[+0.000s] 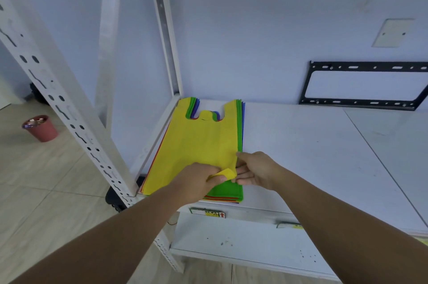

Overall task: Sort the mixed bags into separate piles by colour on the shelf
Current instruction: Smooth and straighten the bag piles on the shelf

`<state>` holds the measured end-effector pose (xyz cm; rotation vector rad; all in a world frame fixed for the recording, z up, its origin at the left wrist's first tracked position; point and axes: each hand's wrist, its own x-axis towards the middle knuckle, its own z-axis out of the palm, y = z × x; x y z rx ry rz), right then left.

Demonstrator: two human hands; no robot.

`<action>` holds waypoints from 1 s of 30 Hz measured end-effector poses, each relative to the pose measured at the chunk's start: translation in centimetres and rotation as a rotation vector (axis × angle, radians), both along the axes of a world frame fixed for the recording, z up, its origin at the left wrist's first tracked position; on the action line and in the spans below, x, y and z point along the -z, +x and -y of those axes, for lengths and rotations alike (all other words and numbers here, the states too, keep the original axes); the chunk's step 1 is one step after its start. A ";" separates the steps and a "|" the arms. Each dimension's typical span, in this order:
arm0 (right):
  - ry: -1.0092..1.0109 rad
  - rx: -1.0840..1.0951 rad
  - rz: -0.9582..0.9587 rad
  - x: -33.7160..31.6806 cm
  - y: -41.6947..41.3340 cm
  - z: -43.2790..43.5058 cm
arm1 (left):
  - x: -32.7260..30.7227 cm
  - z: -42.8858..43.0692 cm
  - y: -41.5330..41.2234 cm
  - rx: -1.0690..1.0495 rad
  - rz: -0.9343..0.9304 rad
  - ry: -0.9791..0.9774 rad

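Both forearms are reaching forward from the bottom of the view toward 1 mixed stack of bags (222, 198) lying at the left end of the white shelf (301, 156), just beside the perforated upright post (69, 110). The left hand (196, 184) is pinching the near right corner of the top yellow bag (199, 144) between thumb and curled fingers, and that corner is folding up off the green bag (231, 191) beneath it. The right hand (257, 169) is coming in from the right, its thumb resting on the yellow bag's right edge and its fingers lying nearly straight at the lifted corner; whether it is actually gripping the bag cannot be told. Blue and red edges are showing lower in the stack.
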<state>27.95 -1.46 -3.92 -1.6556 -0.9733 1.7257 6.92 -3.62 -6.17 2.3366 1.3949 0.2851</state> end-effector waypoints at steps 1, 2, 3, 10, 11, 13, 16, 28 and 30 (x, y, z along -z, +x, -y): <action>-0.020 -0.017 -0.014 0.0 0.0 0.1 | 0.0 0.0 0.1 -0.003 0.025 0.004; -0.045 -0.036 -0.034 -0.1 0.0 0.3 | 0.0 -0.1 0.2 -0.005 0.051 0.000; -0.072 -0.060 -0.050 -0.1 0.0 0.3 | 0.0 0.0 0.3 -0.003 0.076 -0.005; -0.125 -0.110 -0.096 -0.3 -1.1 0.9 | 0.6 3.6 2.6 0.118 0.084 0.518; -0.118 -0.087 -0.097 -0.2 -1.3 0.8 | 0.8 4.7 3.4 0.175 0.136 0.553; -0.109 -0.053 -0.094 0.0 -1.7 0.6 | 1.4 6.2 4.3 0.253 0.210 0.514; -0.107 0.016 -0.142 0.0 -2.1 0.5 | 2.1 6.6 4.1 0.132 0.269 0.336; -0.109 -0.019 -0.016 0.8 1.2 0.8 | -2.3 4.0 -6.4 -0.697 0.590 -0.364; -0.087 0.002 0.027 1.1 1.7 0.9 | -2.4 2.5 -7.8 -0.796 0.958 -0.526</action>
